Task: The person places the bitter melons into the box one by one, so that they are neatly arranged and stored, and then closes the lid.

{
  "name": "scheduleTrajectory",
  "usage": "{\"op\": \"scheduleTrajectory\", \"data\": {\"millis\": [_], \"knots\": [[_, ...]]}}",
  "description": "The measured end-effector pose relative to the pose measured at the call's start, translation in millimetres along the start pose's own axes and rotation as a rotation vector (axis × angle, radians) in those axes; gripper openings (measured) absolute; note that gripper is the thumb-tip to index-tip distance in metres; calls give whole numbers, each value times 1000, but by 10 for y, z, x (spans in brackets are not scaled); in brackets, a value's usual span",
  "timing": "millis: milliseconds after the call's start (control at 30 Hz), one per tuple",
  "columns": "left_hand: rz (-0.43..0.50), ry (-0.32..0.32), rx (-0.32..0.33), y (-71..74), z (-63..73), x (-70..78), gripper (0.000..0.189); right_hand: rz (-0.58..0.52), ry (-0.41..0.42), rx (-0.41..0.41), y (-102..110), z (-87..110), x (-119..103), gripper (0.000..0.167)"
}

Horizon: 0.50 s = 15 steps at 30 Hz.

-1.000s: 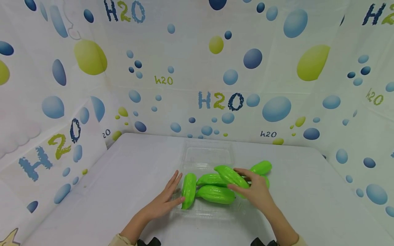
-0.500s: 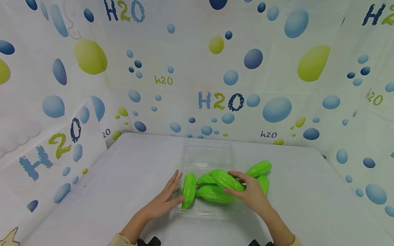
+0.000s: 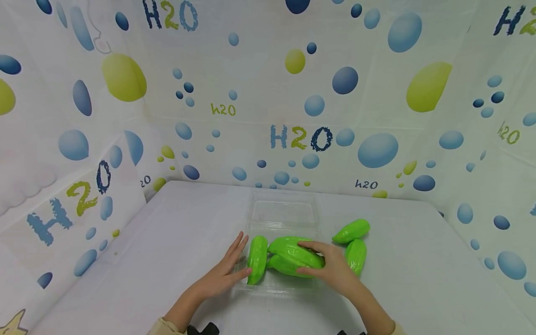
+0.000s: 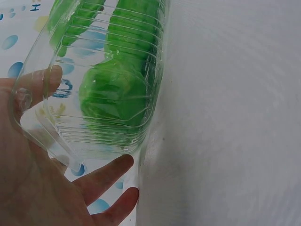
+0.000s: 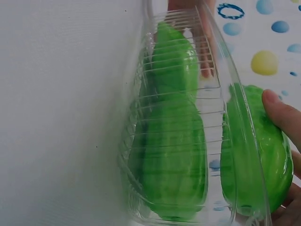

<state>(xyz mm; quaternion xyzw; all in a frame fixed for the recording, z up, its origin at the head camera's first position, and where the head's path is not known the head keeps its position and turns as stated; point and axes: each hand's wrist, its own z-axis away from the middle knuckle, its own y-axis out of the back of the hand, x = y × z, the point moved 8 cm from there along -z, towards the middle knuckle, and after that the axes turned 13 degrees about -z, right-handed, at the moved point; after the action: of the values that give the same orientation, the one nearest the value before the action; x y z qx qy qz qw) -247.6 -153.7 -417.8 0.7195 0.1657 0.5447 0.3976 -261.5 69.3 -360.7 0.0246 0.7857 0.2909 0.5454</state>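
Observation:
My right hand [image 3: 332, 269] grips the blunt right end of a bright green, ridged gourd [image 3: 292, 249], thumb on the near side and fingers on the far side. In the right wrist view this gourd [image 5: 263, 155] sits high, by the rim of a clear plastic box [image 3: 278, 291]. Below it, in the box, lies another green gourd [image 3: 286, 267]. A third gourd [image 3: 257, 260] lies lengthwise along the left wall. My left hand [image 3: 219, 278] rests against that side with fingers straight, its thumb [image 4: 54, 77] over the rim.
The box's clear hinged lid [image 3: 284, 211] lies folded back behind it. Two more green gourds, one farther back [image 3: 353, 231] and one nearer [image 3: 356, 257], lie on the white table [image 3: 418, 279] to the right. A patterned cloth backdrop [image 3: 251, 93] rises behind the table.
My right hand has moved left and down, bringing the gripped gourd from the box's right side to over the gourds inside. The left hand has stayed in place.

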Motion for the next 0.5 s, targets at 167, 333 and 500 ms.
{"op": "scheduleTrajectory", "data": {"millis": [167, 333, 500], "knots": [[-12, 2, 3, 3, 0, -2, 78, -18, 9, -78, -83, 5, 0, 58], [-7, 3, 0, 2, 1, 2, 78, -34, 24, -153, -166, 20, -3, 57], [-9, 3, 0, 0, -1, 1, 77, -36, 35, -178, -203, 27, 5, 56]]}}
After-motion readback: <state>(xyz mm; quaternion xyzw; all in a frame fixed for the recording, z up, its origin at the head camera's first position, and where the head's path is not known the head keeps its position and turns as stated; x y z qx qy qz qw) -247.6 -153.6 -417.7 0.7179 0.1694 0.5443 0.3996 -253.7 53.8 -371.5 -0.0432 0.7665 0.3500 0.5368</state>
